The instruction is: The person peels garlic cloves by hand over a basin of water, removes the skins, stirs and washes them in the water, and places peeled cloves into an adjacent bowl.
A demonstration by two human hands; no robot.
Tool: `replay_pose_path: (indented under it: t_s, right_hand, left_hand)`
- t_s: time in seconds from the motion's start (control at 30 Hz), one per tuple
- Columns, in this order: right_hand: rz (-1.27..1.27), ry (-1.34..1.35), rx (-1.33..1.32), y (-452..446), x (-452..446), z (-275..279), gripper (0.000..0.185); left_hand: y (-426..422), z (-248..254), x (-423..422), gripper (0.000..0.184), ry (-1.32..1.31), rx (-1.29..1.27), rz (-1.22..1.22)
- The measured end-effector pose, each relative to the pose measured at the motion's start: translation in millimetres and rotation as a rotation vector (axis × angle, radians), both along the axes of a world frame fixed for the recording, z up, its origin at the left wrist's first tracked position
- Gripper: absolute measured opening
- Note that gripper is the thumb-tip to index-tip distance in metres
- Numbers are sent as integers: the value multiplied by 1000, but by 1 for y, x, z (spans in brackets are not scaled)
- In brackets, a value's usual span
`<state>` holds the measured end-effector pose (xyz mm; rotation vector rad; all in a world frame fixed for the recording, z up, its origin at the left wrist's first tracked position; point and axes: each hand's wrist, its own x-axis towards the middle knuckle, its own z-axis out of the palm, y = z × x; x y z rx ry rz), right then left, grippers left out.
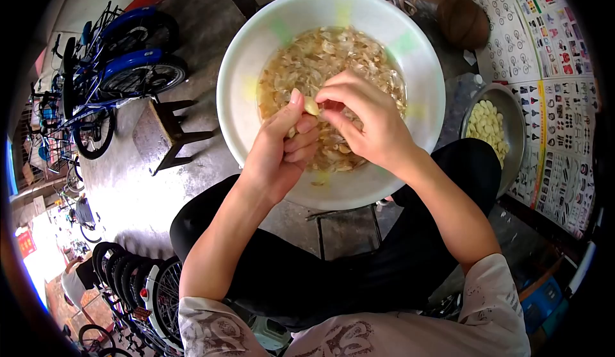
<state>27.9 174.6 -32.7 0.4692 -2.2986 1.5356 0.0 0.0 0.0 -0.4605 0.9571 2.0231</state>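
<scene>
A pale garlic clove (311, 106) sticks up from my left hand (284, 140), held between the thumb and curled fingers. More of something pale, perhaps another clove, shows partly under those fingers. My right hand (368, 118) is closed in a pinch at the clove's right side, its fingertips against it; whether a bit of skin is between them I cannot tell. Both hands are above a large white basin (240, 110). In the basin, loose garlic skins (339, 52) float in brownish water.
To the right stands a metal bowl (516, 140) of peeled garlic cloves (488, 126), beside a printed sheet (564, 100) on a table. A wooden stool (154, 136) and blue bicycles (131, 68) are at the left. A person (75, 286) is at the lower left near several tires.
</scene>
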Motion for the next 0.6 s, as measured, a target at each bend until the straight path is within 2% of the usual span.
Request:
replay_pose_path:
  t_s: [0.1,0.17,0.37,0.6]
  right_hand:
    - [16,-7,-42,-1,0,2,24]
    - [-41,90,-2,-1,-2,2,17]
    - [-62,269,135,2,-2,-1,15]
    - [-89,275,286,-1,-3,-2,11]
  left_hand:
    - [1,0,-1,28,-7,23,10]
    - [2,0,-1,26,-42,20,30]
    - [3,-1,-1,23,-78,33,62]
    - [3,-3,-1,25,-76,40,16]
